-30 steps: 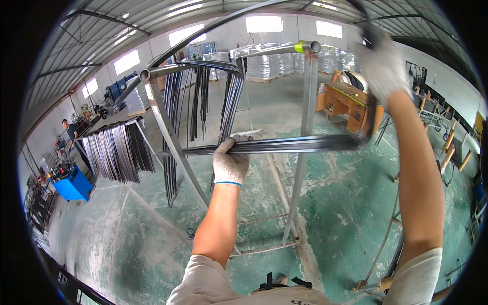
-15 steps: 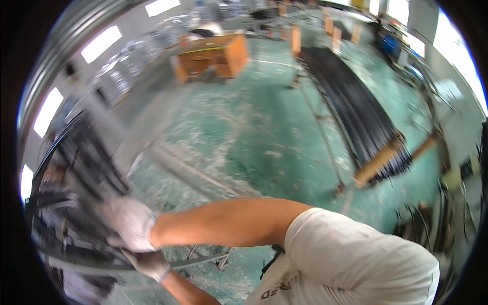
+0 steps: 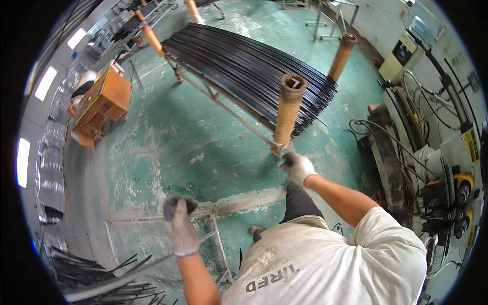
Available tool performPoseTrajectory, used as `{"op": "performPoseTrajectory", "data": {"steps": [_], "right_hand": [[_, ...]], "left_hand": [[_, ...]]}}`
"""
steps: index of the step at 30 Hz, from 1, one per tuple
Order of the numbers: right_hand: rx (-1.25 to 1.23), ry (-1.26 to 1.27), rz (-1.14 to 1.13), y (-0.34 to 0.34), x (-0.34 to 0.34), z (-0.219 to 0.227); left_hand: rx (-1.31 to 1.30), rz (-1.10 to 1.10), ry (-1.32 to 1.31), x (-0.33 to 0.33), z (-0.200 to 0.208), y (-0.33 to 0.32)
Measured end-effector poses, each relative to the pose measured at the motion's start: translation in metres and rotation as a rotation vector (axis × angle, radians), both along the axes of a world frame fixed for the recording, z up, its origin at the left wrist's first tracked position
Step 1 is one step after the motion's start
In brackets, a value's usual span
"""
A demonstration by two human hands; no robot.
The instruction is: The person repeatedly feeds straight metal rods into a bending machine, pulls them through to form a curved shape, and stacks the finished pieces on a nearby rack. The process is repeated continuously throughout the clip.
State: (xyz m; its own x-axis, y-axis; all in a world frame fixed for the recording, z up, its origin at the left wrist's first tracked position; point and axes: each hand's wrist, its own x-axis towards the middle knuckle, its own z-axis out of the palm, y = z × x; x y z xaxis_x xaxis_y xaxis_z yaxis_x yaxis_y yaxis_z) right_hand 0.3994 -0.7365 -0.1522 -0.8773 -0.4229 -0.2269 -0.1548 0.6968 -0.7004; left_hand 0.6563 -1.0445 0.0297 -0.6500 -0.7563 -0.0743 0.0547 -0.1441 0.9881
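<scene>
My left hand (image 3: pixel 180 224), in a grey-white work glove, hangs in the air over the green floor with its fingers curled into a fist and nothing visible in it. My right hand (image 3: pixel 298 167), also gloved, is closed right beside the foot of a brown wrapped post (image 3: pixel 287 109). A dark blur lies next to its fingers, and I cannot tell whether it grips anything. The post belongs to a low metal rack (image 3: pixel 223 104) that carries a thick stack of long black metal strips (image 3: pixel 244 58).
Two more brown posts (image 3: pixel 343 50) (image 3: pixel 152 38) stand on the rack. An orange cabinet (image 3: pixel 104 99) sits at the left. Machines with cables (image 3: pixel 447 193) line the right side. A pile of dark strips (image 3: pixel 101 279) and a thin metal frame (image 3: pixel 219 249) lie lower left.
A second ago both hands held a long dark strip up at a hanging frame. The view has since swung round and down; the hands are now apart and low by the floor rack.
</scene>
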Motion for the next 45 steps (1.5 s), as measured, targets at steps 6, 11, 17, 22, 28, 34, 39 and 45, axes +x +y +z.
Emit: {"op": "performPoseTrajectory", "data": {"steps": [6,11,17,22,28,34,39,45], "right_hand": [[0.159,-0.002,-0.279,0.06,-0.199,-0.082],[0.251,0.097,-0.259,0.04,-0.3,-0.129],[0.3,0.138,-0.105,0.006,-0.384,-0.156],[0.357,0.025,-0.059,-0.024,-0.395,-0.169],[0.285,-0.074,0.029,-0.011,-0.408,-0.173],[0.317,-0.271,0.125,-0.02,-0.424,-0.162],[0.3,-0.44,0.193,-0.014,-0.448,-0.167],[-0.157,-1.025,0.073,0.016,-0.489,-0.194]], "left_hand": [[-0.386,-0.293,0.034,-0.292,0.046,0.078],[-0.569,-0.456,-0.008,-0.479,-0.013,0.148],[-1.301,-0.572,-0.145,-0.536,-0.023,0.22],[-1.259,-0.627,-0.303,-0.554,-0.017,0.222],[-1.21,-0.546,-0.321,-0.564,-0.021,0.204],[-1.187,-0.538,-0.354,-0.566,-0.018,0.2],[-1.135,-0.479,-0.35,-0.56,-0.021,0.186],[-1.136,-0.453,-0.335,-0.555,-0.021,0.185]]}}
